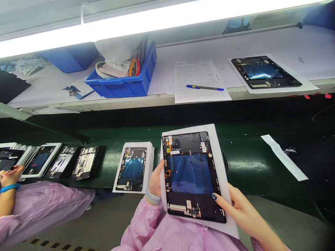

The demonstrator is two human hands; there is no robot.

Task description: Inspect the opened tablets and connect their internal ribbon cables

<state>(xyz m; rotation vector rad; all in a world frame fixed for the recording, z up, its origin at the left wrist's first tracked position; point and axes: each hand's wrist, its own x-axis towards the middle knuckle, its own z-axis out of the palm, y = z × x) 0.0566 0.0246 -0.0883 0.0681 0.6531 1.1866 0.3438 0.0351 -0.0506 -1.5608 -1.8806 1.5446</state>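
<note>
An opened tablet lies on a white sheet, its inner parts facing up, with a blue panel in the middle. Both my hands hold it above the bench's front edge. My left hand grips the left side; its fingers go out of sight beneath. On the right side my right hand is closed, thumb on the tablet's lower right edge and fingers under the sheet. Left of my left hand, another opened tablet tops a stack of white sheets.
Further left, more tablet parts stand in stacks beside a co-worker's hand. On the shelf are a blue bin, a form with a pen, and another opened tablet. A paper strip lies at right.
</note>
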